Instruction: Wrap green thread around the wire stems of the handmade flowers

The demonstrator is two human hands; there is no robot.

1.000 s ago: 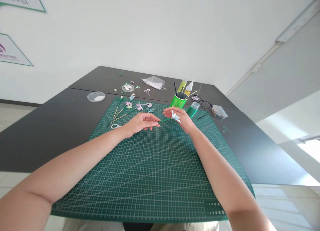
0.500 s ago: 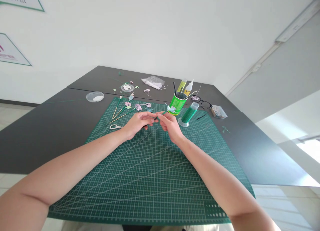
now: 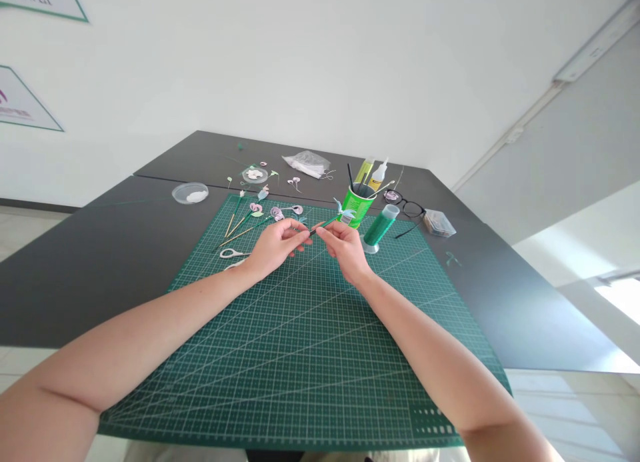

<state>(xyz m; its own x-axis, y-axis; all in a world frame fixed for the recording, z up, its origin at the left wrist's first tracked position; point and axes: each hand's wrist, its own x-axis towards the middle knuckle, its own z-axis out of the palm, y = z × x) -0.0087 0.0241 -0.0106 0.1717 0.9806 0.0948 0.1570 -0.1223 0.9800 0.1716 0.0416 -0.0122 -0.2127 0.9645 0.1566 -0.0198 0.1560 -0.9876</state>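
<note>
Above the green cutting mat, my left hand and my right hand meet with their fingers closed on one thin green stem. A pale blue flower sits at the stem's upper right end, in front of the green can. The stem's dark lower part runs into my left fingers, and its far end is hidden there. White-handled scissors lie partly covered beside my left wrist. To the right of my right hand stands a tilted spool of green thread.
Several pink flowers on stems lie on the mat's far left. Two clear dishes hold white pieces. Black glasses and a small clear box lie at right. A plastic bag is at the back.
The flower has turned on its stem, so its petals face differently. My right hand has shifted slightly right, and the fingertips of both hands are a bit further apart.
</note>
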